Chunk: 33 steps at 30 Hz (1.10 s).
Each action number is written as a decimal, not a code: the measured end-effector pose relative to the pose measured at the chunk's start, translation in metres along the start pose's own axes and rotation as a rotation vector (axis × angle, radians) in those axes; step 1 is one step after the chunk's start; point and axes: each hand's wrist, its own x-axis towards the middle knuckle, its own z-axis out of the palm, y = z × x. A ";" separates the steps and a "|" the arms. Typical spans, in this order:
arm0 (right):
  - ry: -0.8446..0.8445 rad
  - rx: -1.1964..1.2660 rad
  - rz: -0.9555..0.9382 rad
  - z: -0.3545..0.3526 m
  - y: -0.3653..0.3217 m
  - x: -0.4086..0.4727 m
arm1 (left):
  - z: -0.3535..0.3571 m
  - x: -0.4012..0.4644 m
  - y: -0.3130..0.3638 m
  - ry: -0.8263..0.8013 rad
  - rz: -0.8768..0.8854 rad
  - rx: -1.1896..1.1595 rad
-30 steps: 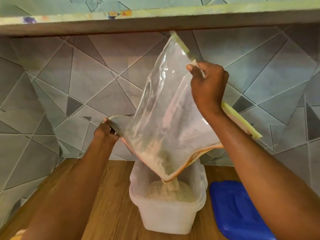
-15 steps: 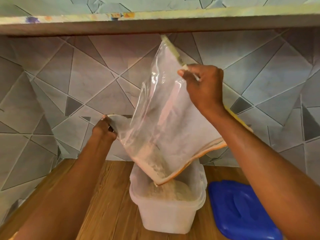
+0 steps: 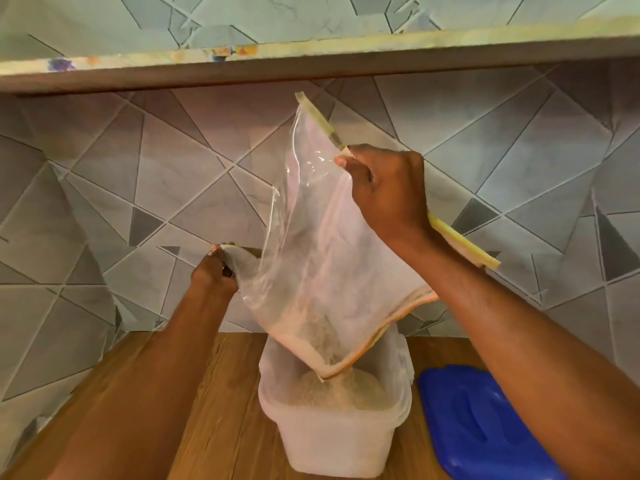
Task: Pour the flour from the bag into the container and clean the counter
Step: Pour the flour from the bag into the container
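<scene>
Both hands, left hand [image 3: 214,271] and right hand [image 3: 388,188], pinch crinkly clear bag [image 3: 311,244] over translucent container [image 3: 332,434].

blue lid [image 3: 485,424] cut off at the bottom edge; right arm hides its right side

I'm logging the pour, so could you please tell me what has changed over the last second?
The flour stream seen a second ago has stopped; only a thin residue sits in the plastic bag, whose low corner hangs over the flour heap. The right hand and left hand keep their grips. The container and blue lid stayed put.
</scene>
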 end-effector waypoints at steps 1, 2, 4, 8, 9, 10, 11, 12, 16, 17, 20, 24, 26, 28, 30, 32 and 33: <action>0.037 0.019 0.018 -0.002 -0.001 0.001 | 0.001 0.000 0.000 0.010 -0.001 0.003; 0.101 0.031 0.055 -0.004 -0.002 0.002 | 0.000 0.004 0.001 0.023 0.010 -0.024; 0.165 0.032 0.096 -0.004 -0.002 0.003 | 0.003 0.004 0.002 0.033 0.025 -0.059; 0.019 0.087 0.072 -0.005 0.003 0.007 | 0.003 0.006 0.004 0.030 0.018 0.003; 0.061 0.096 0.112 -0.005 0.008 0.007 | 0.003 0.007 0.004 0.031 0.021 0.003; 0.117 0.091 0.146 -0.005 0.013 0.007 | 0.003 0.008 0.004 0.036 0.033 0.004; 0.135 0.087 0.157 -0.004 0.015 0.005 | 0.002 0.010 0.005 0.051 0.035 0.023; 0.090 0.091 0.143 -0.001 0.017 0.003 | -0.002 0.023 0.005 0.050 0.046 0.020; 0.026 0.125 0.200 0.003 0.029 0.001 | 0.005 0.004 0.008 0.018 0.020 0.011; 0.106 0.120 0.250 0.003 0.032 0.000 | 0.007 -0.001 0.008 0.028 0.032 -0.003; 0.015 0.158 0.195 0.003 0.032 -0.004 | 0.005 0.002 0.005 0.035 0.036 -0.045; 0.120 0.138 0.291 0.001 0.037 0.000 | 0.006 -0.001 0.008 0.016 0.043 -0.042; 0.094 0.159 0.266 -0.001 0.035 0.001 | 0.004 0.001 0.007 0.012 0.043 -0.052; -0.022 0.171 0.179 -0.002 0.033 0.001 | 0.002 0.002 0.007 0.015 0.048 -0.055; 0.068 0.156 0.235 -0.004 0.038 0.006 | 0.005 -0.001 0.009 -0.010 0.052 -0.091; 0.139 0.143 0.290 -0.004 0.042 0.007 | 0.006 -0.005 0.009 -0.035 0.047 -0.088; 0.085 0.151 0.252 -0.003 0.039 0.005 | 0.005 -0.007 0.010 -0.042 0.058 -0.086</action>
